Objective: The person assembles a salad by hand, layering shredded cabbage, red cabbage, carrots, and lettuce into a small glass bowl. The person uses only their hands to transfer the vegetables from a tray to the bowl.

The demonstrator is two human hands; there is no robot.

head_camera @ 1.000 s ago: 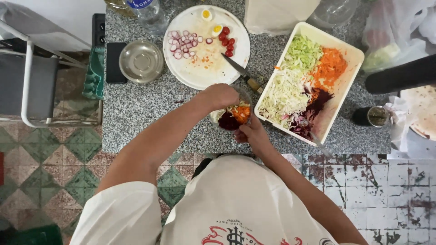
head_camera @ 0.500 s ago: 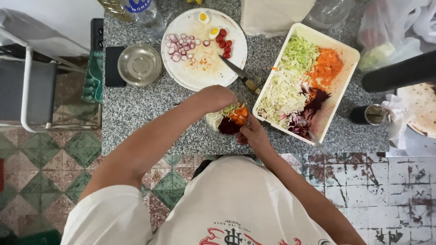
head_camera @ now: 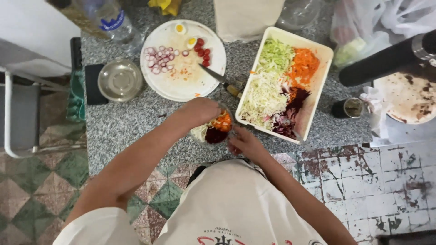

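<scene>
Small salad bowl [head_camera: 213, 130] between both hands, left hand [head_camera: 200, 111] gripping rim, right hand [head_camera: 245, 143] steadying side

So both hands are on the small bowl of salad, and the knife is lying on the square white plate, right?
Not quite. The head view shows the knife on a round white plate, not a square one. Both the left hand and right hand are at the small bowl.

We have a single view, from a camera worn on our head, looking almost straight down over our chest onto the counter [head_camera: 136, 122]. It sits fairly high, so the whole worktop, our shirt and the tiled floor [head_camera: 41, 181] all fit in. The counter's far edge lies along the top of the picture. With one camera, no second view overlaps.
</scene>
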